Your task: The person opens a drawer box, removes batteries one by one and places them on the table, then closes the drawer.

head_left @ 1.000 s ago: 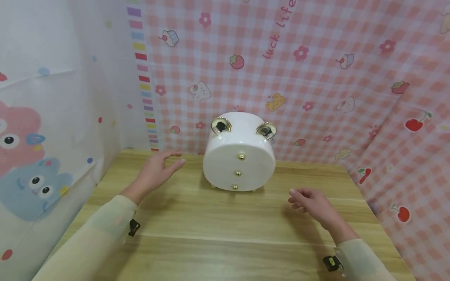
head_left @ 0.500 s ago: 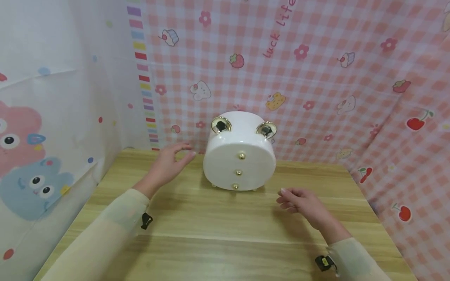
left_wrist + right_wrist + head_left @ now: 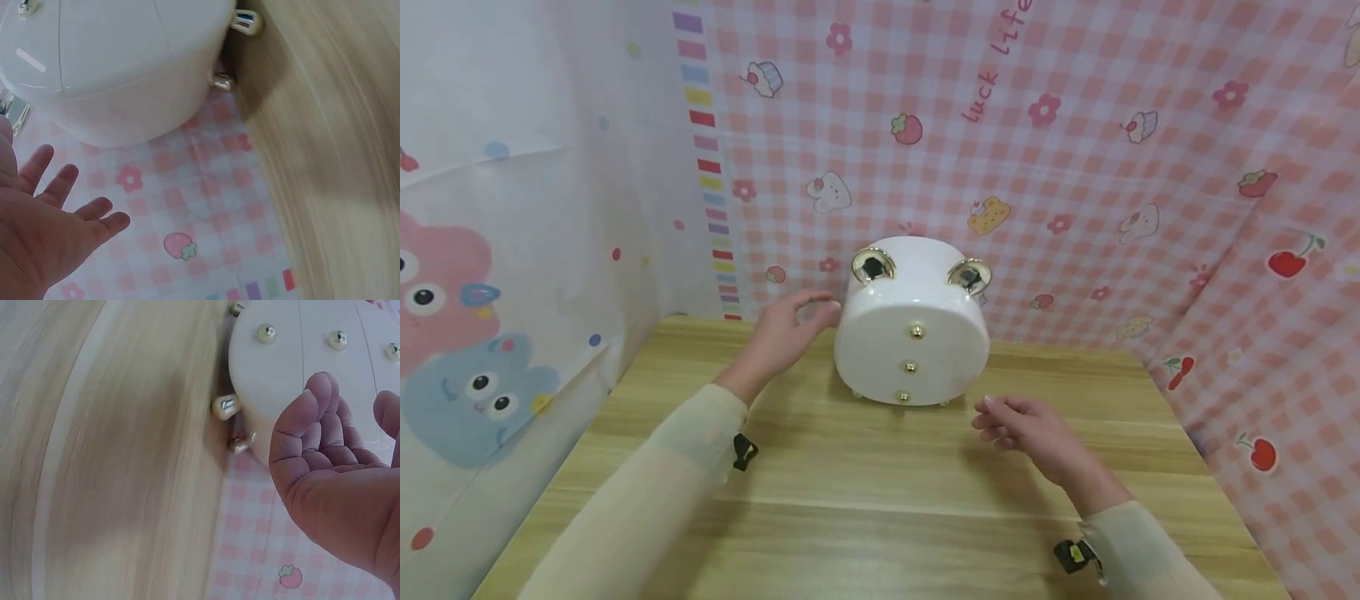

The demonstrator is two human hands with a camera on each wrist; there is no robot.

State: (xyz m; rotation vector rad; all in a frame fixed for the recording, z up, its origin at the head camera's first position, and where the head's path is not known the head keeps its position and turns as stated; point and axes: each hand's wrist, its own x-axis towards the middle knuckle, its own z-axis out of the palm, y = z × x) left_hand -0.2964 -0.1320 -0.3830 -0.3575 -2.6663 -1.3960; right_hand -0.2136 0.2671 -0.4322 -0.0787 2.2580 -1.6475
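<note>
A white oval drawer box with three gold knobs down its front stands upright on short gold feet. Two gold-rimmed ear shapes top it. Seams between its drawers show in the right wrist view, and the drawers sit closed. Beside the box's left side is my left hand, thumb and fingers spread; the left wrist view shows that hand holding nothing. My right hand hovers in front of the box's lower right corner, its fingers loosely bent and nothing in them, as the right wrist view confirms.
The box rests toward the back of a wooden table. A pink checked cloth hangs right behind it and along the right side. A white printed cloth borders the left. Black straps dangle at both wrists.
My left hand has moved right and slightly away from me, up to the box's left side. The right hand has drifted left toward the box. The box has stayed in place.
</note>
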